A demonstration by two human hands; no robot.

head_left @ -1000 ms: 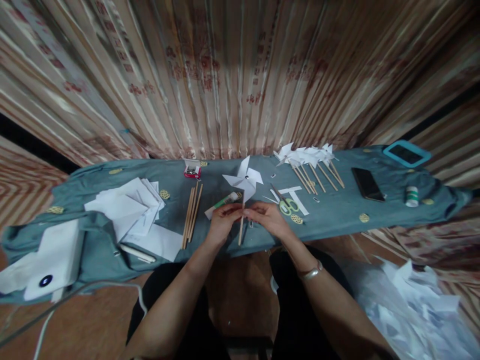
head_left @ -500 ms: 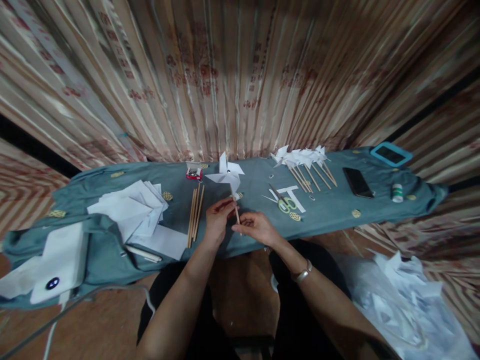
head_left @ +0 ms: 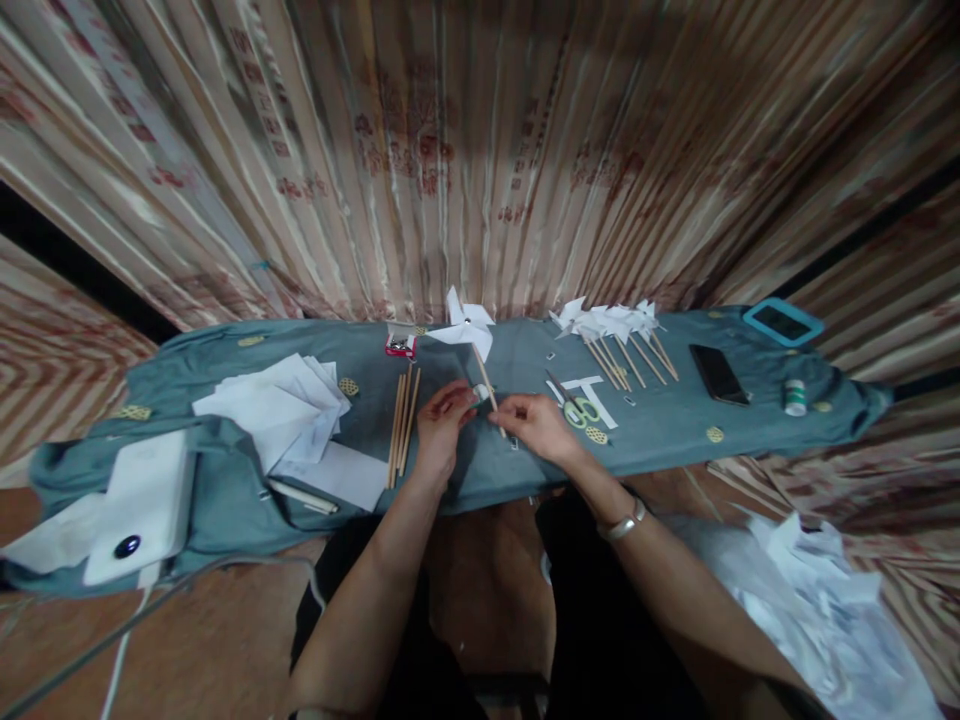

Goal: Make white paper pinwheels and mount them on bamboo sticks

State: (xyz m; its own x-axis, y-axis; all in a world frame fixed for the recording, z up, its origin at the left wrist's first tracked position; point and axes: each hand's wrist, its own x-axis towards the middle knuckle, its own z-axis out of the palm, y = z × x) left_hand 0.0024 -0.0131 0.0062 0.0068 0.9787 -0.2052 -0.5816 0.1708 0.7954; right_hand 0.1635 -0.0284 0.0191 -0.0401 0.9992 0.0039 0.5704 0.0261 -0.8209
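A white paper pinwheel [head_left: 468, 328] with a dark centre pin is at the middle of the table, its thin wooden stick [head_left: 486, 378] slanting down towards me. My right hand [head_left: 536, 425] is closed on the lower part of that stick, pinching it between thumb and fingers. Just left of the stick, my left hand [head_left: 442, 420] has its fingers drawn together on a small white-and-green item [head_left: 480, 393], too small to identify. Loose wooden sticks [head_left: 403, 425] lie beside my left hand. Green-handled scissors [head_left: 579, 408] rest over white paper strips [head_left: 600, 400] right of my right hand.
Several pinwheels [head_left: 611, 320] lie at the back right. Paper sheets [head_left: 262, 405], a white pen [head_left: 304, 496] and a white device [head_left: 142, 510] are left. A red pin box [head_left: 400, 343], phone [head_left: 718, 374], blue-framed device [head_left: 784, 321] and small bottle [head_left: 795, 397] also lie here.
My left hand has come off the stick, keeping the small white-and-green item. My right hand holds the stick alone, and the pinwheel has shifted slightly away. The whole view has swung a little.
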